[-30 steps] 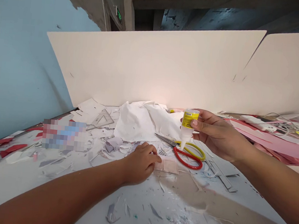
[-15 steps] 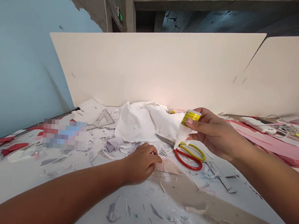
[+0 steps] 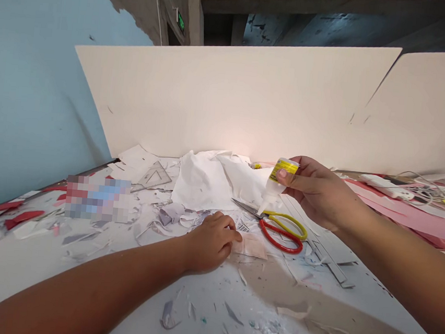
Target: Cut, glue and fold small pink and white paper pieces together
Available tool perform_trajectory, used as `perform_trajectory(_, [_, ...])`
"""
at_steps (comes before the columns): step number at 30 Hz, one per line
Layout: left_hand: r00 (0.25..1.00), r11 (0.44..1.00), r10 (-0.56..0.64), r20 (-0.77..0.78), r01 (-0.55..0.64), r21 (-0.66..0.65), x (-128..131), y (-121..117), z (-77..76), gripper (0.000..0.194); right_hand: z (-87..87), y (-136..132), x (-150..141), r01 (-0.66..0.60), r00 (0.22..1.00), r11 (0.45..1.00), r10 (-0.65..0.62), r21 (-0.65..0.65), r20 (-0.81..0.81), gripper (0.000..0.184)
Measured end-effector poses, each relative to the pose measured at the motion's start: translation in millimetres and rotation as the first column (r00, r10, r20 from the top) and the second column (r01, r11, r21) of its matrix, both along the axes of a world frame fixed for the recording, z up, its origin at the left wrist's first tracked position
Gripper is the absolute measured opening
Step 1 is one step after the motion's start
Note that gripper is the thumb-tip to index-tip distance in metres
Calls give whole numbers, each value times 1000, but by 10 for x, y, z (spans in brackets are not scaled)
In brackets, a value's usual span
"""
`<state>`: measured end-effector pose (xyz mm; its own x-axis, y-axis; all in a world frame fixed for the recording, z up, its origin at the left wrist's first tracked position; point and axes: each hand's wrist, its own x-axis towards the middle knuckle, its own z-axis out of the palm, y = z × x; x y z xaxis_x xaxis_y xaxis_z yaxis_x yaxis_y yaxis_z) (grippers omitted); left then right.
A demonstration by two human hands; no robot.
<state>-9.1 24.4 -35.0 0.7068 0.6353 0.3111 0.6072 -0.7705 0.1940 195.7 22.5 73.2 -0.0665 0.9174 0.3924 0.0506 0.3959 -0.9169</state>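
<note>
My right hand (image 3: 317, 189) grips a small clear glue bottle (image 3: 280, 177) with a yellow label, tipped so its white nozzle points down and left. In this view the nozzle tip overlaps the pivot of a pair of scissors (image 3: 284, 238) with one red and one yellow handle; I cannot tell whether they touch. With its fingers curled, my left hand (image 3: 212, 242) rests on the table and holds the left end of a small pale pink paper piece (image 3: 253, 246). Part of that paper is hidden under the fingers.
Crumpled white paper (image 3: 205, 181) lies behind my hands. A clear set square (image 3: 154, 175) is at the back left among paper scraps. On the right are pink paper sheets (image 3: 407, 211) and a white power strip (image 3: 388, 186) with cables. A white panel (image 3: 232, 99) stands behind.
My right hand has shifted the glue bottle slightly left and up, bringing its nozzle from the scissor handles to the pivot. My left hand stays on the paper.
</note>
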Motion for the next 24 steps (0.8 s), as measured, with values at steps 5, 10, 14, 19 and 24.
perform_trajectory(5, [1000,1000,1,-3,-1,5,-2,2,-12,33,-4,57,17,7,997,998,-12,-65,-77,33])
perform_trajectory(10, [1000,1000,8,1,-8,3,13,5,-16,33,-16,108,66,7,998,995,-13,-100,-56,32])
perform_trajectory(14, [1000,1000,13,-8,-13,3,12,4,-7,32,-31,160,96,-20,999,997,17,-74,-37,35])
perform_trajectory(19, [1000,1000,3,-13,-3,7,8,-7,0,34,-27,185,91,34,997,997,-39,-73,-72,35])
perform_trajectory(24, [1000,1000,3,-15,-3,9,5,-6,-7,33,-3,185,107,1,997,995,-9,-104,-71,34])
